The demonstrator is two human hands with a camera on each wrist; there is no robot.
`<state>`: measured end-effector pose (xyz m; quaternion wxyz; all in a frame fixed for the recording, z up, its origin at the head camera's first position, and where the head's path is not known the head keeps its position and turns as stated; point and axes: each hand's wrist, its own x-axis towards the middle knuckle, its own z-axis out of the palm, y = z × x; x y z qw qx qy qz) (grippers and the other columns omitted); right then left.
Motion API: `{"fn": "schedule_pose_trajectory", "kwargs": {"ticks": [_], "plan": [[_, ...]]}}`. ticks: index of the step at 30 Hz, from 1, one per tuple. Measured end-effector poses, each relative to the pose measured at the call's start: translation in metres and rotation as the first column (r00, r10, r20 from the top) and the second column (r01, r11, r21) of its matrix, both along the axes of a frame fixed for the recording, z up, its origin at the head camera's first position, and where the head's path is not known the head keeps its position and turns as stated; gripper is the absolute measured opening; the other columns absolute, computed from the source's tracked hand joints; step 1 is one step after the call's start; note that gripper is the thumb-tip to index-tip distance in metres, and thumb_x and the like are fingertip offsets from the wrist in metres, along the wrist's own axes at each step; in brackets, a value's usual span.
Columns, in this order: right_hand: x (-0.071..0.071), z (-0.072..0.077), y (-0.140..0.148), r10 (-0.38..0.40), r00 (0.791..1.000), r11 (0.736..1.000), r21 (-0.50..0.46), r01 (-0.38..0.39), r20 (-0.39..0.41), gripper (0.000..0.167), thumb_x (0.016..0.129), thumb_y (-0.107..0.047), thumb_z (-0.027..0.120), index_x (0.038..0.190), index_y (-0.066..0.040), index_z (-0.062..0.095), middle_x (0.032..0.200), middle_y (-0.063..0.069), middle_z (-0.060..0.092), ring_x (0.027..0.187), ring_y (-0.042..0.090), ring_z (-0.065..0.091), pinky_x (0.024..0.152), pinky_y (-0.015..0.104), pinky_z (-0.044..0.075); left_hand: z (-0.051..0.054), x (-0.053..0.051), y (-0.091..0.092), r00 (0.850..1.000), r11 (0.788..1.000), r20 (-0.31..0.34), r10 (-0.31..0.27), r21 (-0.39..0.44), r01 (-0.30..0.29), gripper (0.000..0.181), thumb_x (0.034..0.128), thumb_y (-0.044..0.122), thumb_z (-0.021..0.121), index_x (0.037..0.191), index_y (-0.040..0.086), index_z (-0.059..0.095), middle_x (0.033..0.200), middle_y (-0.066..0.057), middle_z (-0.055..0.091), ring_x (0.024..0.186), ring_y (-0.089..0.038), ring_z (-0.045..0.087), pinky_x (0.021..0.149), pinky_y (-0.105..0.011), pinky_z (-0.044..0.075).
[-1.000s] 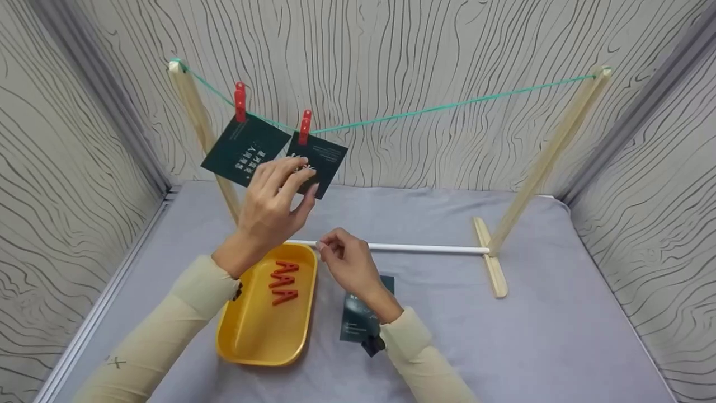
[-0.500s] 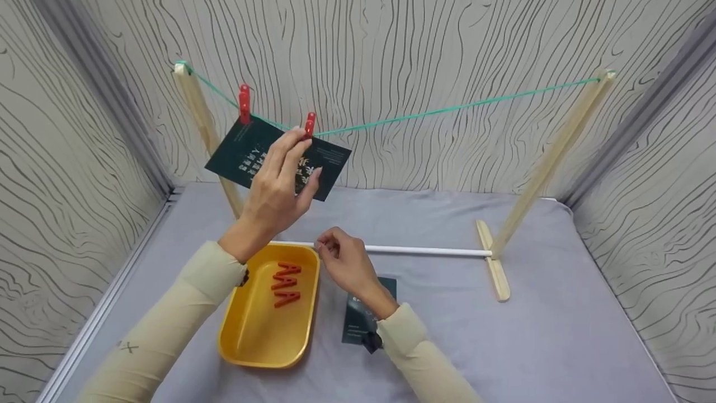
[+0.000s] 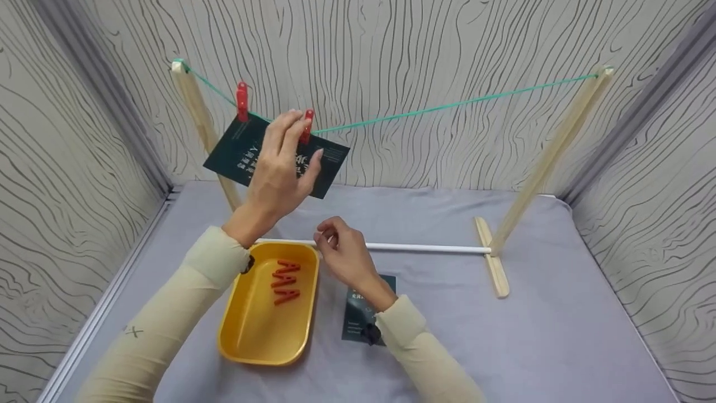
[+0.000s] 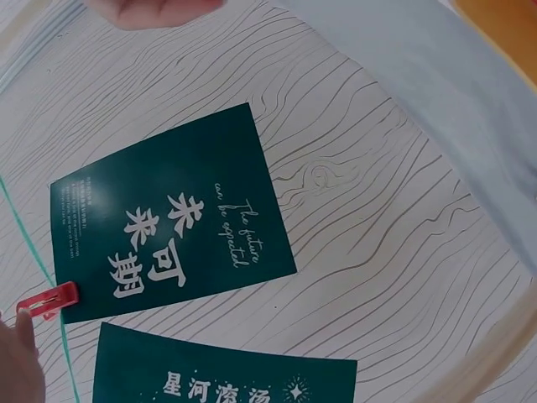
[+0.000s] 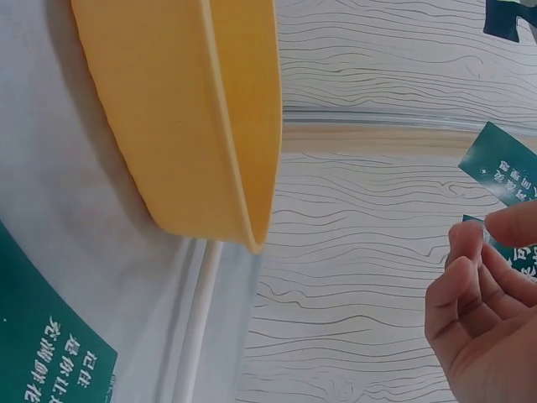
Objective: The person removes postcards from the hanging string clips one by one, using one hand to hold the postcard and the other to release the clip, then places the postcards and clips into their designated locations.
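Note:
In the head view my left hand (image 3: 282,162) is raised in front of two dark green cards. Its fingers are by the red clothespin (image 3: 307,126) that clips the right-hand card (image 3: 333,162) to the green string (image 3: 447,106); the thumb stands apart. In the left wrist view a fingertip is at the end of that clothespin (image 4: 49,300), and the card (image 4: 168,218) hangs free. A second red clothespin (image 3: 241,101) holds the left-hand card (image 3: 232,151). My right hand (image 3: 349,254), fingers loosely curled and holding nothing, hovers beside the yellow tray.
Several red clothespins (image 3: 286,281) lie in the yellow tray (image 3: 268,357). Another green card (image 3: 358,319) lies on the cloth under my right wrist. Two wooden posts (image 3: 196,106) carry the string, with a white rod (image 3: 430,248) low between them.
My left hand has moved up from the right-hand card's face to its clothespin. The right hand has risen slightly. Both cards still hang from the string.

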<state>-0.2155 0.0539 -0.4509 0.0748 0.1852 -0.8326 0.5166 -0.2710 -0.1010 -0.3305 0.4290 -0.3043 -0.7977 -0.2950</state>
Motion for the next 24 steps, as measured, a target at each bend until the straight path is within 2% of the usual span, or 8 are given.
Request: {"fn": "schedule_pose_trajectory", "kwargs": {"ticks": [7, 12, 16, 24], "plan": [[-0.004, 0.006, 0.0, -0.051, 0.999, 0.997, -0.054, 0.051, 0.014, 0.031, 0.104, -0.02, 0.065, 0.131, -0.006, 0.057, 0.106, 0.009, 0.072, 0.086, 0.015, 0.064, 0.081, 0.022, 0.059, 0.01, -0.005, 0.001, 1.0, 0.999, -0.009, 0.022, -0.05, -0.022, 0.047, 0.1016, 0.017, 0.069, 0.142, -0.003, 0.057, 0.149, -0.022, 0.057, 0.144, -0.036, 0.052, 0.123, -0.044, 0.043], [-0.009, 0.007, -0.003, -0.057, 0.997, 0.995, -0.073, 0.06, 0.044, 0.037, 0.106, -0.022, 0.063, 0.137, -0.007, 0.051, 0.11, 0.009, 0.073, 0.093, 0.018, 0.067, 0.09, 0.031, 0.062, 0.013, -0.011, -0.005, 0.995, 0.984, -0.038, 0.088, -0.152, -0.093, 0.048, 0.1023, 0.017, 0.068, 0.143, -0.005, 0.057, 0.148, -0.023, 0.06, 0.143, -0.036, 0.055, 0.121, -0.045, 0.046], [-0.011, 0.009, -0.004, -0.061, 0.996, 0.993, -0.094, 0.066, 0.06, 0.04, 0.105, -0.023, 0.063, 0.14, -0.007, 0.049, 0.116, 0.01, 0.072, 0.103, 0.021, 0.069, 0.096, 0.037, 0.061, 0.014, -0.016, -0.012, 0.992, 0.97, -0.02, 0.127, -0.204, -0.128, 0.046, 0.105, 0.019, 0.063, 0.144, -0.004, 0.057, 0.147, -0.022, 0.061, 0.141, -0.036, 0.057, 0.12, -0.046, 0.047], [-0.019, 0.014, -0.008, -0.085, 0.996, 0.985, -0.15, 0.09, 0.039, 0.052, 0.102, -0.022, 0.067, 0.144, -0.003, 0.044, 0.137, 0.019, 0.064, 0.126, 0.03, 0.064, 0.108, 0.045, 0.056, 0.019, -0.024, -0.013, 0.988, 0.966, 0.046, 0.145, -0.224, -0.131, 0.049, 0.1055, 0.022, 0.063, 0.147, -0.003, 0.055, 0.146, -0.022, 0.062, 0.139, -0.036, 0.059, 0.12, -0.046, 0.047]]}}
